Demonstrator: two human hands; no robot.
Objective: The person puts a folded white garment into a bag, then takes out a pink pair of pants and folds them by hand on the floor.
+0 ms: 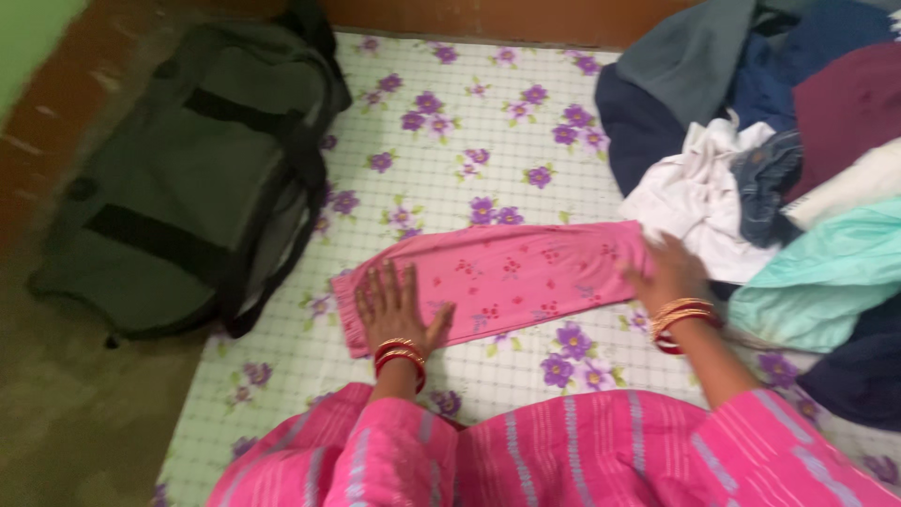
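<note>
A pink garment (507, 277) with small red flower prints lies folded into a long strip on a white sheet with purple flowers (460, 122). My left hand (394, 305) rests flat on the garment's left end, fingers spread. My right hand (668, 268) presses on the garment's right end, beside the clothes pile. Both wrists wear red and gold bangles. My pink striped sleeves and lap fill the bottom of the view.
A dark green bag (188, 178) with black straps lies at the left, partly on the sheet's edge. A heap of clothes (779, 160) in white, navy, maroon, grey and mint sits at the right. A brown wall base runs along the top.
</note>
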